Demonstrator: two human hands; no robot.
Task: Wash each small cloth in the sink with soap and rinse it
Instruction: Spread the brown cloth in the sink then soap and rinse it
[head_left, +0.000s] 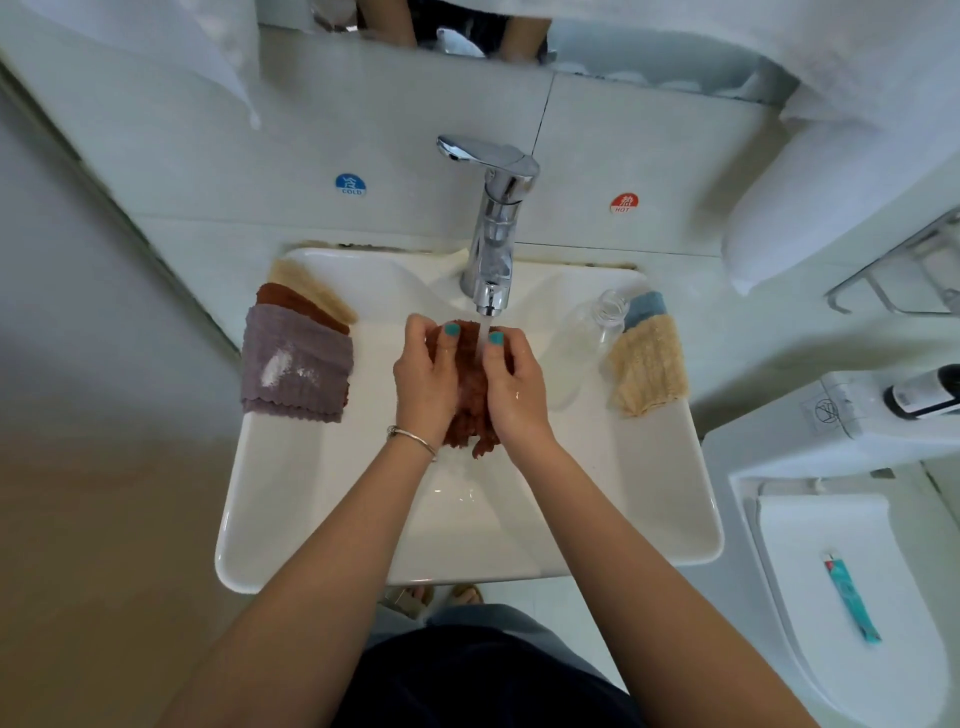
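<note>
Beyond the left hand (423, 376) we see a white tiled wall (218, 156) with a round blue COLD sticker (350, 184). Beyond the right hand (517, 389) sits a red HOT sticker (624, 203). Farther up, past both hands, a mirror strip (649, 49) runs along the top edge. Far out to the left of the left hand we find a plain surface (104, 493) shading from grey to tan. Up and to the right of the right hand, white towels (810, 208) hang above a chrome rack (909, 270). To the right of that hand stands a white toilet cistern (779, 441) with a dark bottle (924, 392) lying on it, and nearer us the closed toilet lid (810, 545) carries a teal tube (852, 597). Pale floor tiles (571, 613) lie below. The light is soft and even.
</note>
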